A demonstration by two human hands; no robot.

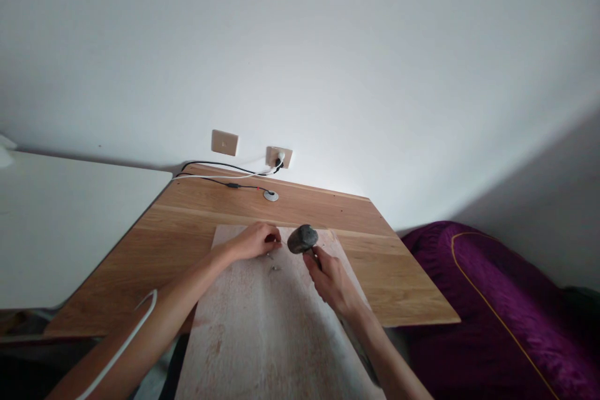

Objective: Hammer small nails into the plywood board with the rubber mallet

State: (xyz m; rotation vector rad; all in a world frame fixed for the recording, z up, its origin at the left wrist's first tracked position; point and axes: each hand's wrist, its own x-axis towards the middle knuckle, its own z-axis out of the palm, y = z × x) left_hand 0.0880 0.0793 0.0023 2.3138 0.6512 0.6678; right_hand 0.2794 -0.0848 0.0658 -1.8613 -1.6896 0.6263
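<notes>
A pale, worn wooden board (253, 325) lies over the wooden table. Near the board's far end my left hand (257, 240) is closed, thumb and fingertips pinched around what looks like a thin nail, mostly hidden by the fingers. Just to its right, my right hand (332, 276) grips a hammer (302, 239) close below its dark, blocky head. The head is held beside the left fingertips, and the handle runs back under my right forearm. A few small metal pieces, apparently nails (274, 269), lie on the board just in front of my left hand.
Behind the board, the wooden table (187, 206) reaches the white wall. Black and white cables run from a wall socket (280, 157) across its back edge, one into a round grommet (270, 195). A white tabletop (70, 225) adjoins at left; purple fabric (469, 300) stands at right.
</notes>
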